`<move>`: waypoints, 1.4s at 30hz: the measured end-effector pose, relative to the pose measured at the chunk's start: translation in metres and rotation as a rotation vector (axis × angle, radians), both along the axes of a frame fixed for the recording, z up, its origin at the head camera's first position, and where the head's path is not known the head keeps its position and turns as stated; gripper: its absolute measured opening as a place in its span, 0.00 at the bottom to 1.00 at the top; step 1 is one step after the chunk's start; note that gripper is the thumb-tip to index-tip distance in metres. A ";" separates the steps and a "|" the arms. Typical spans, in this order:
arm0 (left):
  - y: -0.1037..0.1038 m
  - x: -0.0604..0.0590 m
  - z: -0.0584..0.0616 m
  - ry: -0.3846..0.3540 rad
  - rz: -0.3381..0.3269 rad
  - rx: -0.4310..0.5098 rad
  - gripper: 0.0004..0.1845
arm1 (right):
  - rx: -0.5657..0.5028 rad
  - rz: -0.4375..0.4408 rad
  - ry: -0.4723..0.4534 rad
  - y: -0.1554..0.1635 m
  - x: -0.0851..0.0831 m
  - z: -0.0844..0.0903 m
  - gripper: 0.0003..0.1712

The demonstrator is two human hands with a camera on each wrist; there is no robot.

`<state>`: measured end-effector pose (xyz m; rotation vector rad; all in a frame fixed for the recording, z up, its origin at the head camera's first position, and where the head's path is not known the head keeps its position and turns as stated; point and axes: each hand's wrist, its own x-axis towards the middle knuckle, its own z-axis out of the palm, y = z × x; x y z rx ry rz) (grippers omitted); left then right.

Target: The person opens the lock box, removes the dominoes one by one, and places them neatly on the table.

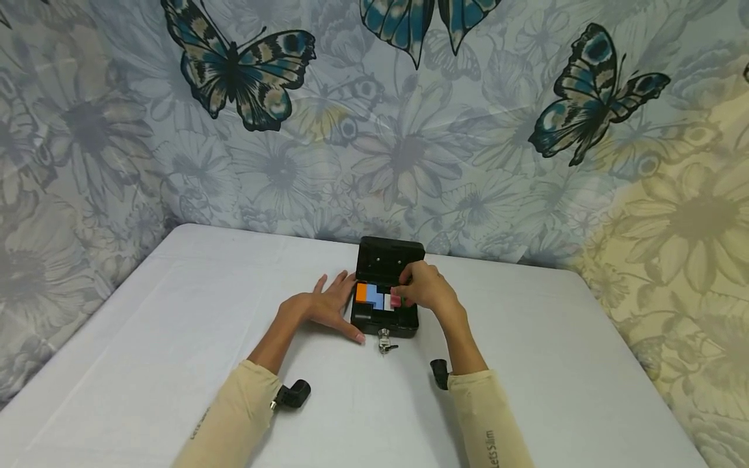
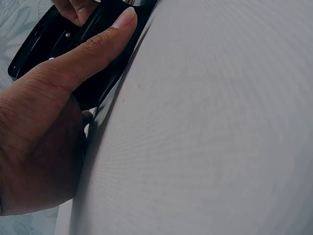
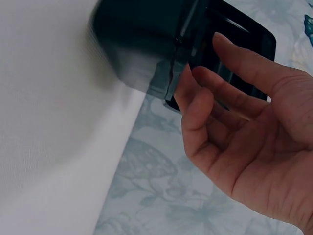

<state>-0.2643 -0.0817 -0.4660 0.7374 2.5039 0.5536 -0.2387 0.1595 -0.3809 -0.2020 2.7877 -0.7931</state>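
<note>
A black lockable box (image 1: 364,324) stands near the back of the table with its lid (image 1: 374,255) raised. A small key set (image 1: 384,342) hangs at its front. Orange (image 1: 361,292), blue (image 1: 374,298) and white (image 1: 387,302) blocks lie side by side inside, with a pink block (image 1: 396,301) at their right and a bit of green beyond. My left hand (image 1: 328,309) rests against the box's left side, fingers spread, thumb towards the front corner. My right hand (image 1: 430,286) reaches over the right side, fingertips down at the pink block. Whether they pinch anything is hidden.
A white cloth covers the table (image 1: 205,312). Right behind it hangs a butterfly-patterned backdrop (image 1: 404,156). Black wrist cameras (image 1: 295,393) stick out from both sleeves above the tabletop.
</note>
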 end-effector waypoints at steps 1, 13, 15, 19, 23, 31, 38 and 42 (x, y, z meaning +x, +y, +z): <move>0.000 0.000 0.000 -0.002 0.001 0.004 0.79 | 0.010 -0.006 0.004 -0.001 0.000 -0.001 0.17; 0.001 0.002 0.005 0.008 0.003 0.011 0.79 | 0.096 -0.058 0.037 -0.013 0.003 -0.006 0.15; 0.001 0.005 0.009 0.002 0.002 0.019 0.78 | 0.110 -0.065 0.026 -0.014 0.003 -0.007 0.16; 0.000 0.007 0.012 0.001 0.006 0.037 0.77 | 0.129 -0.072 0.010 -0.015 0.003 -0.008 0.21; 0.000 0.006 0.008 0.018 0.007 0.059 0.81 | 0.144 -0.078 0.005 -0.015 0.002 -0.008 0.26; 0.002 0.004 0.006 0.014 0.006 0.025 0.77 | 0.129 -0.065 -0.005 -0.013 0.002 -0.009 0.26; 0.001 0.004 0.005 0.022 0.004 0.037 0.81 | 0.119 -0.012 -0.007 -0.010 0.000 -0.008 0.26; 0.002 0.006 0.011 0.007 0.002 0.021 0.77 | 0.101 0.024 0.001 -0.010 0.000 -0.006 0.25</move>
